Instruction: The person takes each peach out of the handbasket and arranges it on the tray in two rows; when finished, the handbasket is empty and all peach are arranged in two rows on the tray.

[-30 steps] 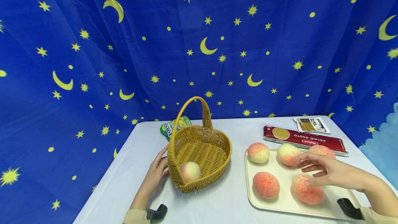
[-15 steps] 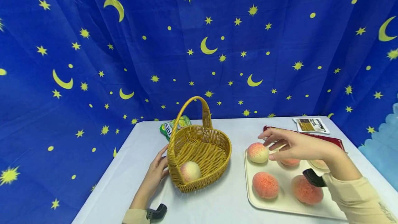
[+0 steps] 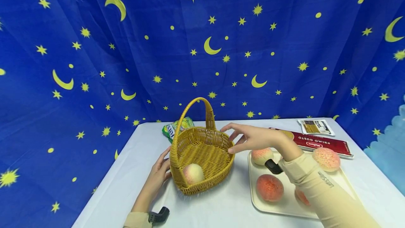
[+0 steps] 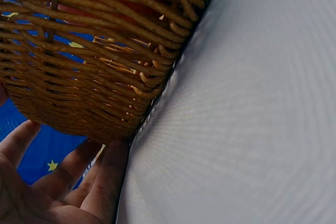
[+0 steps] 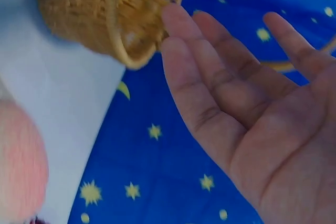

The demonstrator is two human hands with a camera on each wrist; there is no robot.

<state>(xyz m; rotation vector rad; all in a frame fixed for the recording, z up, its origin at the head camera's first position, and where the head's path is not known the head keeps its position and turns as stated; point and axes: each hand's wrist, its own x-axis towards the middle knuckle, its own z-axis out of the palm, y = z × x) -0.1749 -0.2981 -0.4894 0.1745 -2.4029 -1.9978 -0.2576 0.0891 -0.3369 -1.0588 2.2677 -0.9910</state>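
Note:
A wicker basket with a tall arched handle stands in the middle of the table, one pale peach at its near left end. Against the basket's left side rest the extended fingers of my left hand; the left wrist view shows the fingertips low at the weave. My right hand, with nothing in it, hovers at the basket's right rim with loosely bent fingers. To the right, a cream tray bears several peaches, among them a red one and a pink-yellow one. My right forearm hides part of the tray.
Behind the basket lies a green candy bag. A red spaghetti packet is beyond the tray, and a small white-and-brown sachet sits at the back right. A blue starry curtain hangs behind the table.
My right hand has moved left from above the tray's peaches to the basket's right rim, carrying nothing. The left hand and the basket have stayed in place.

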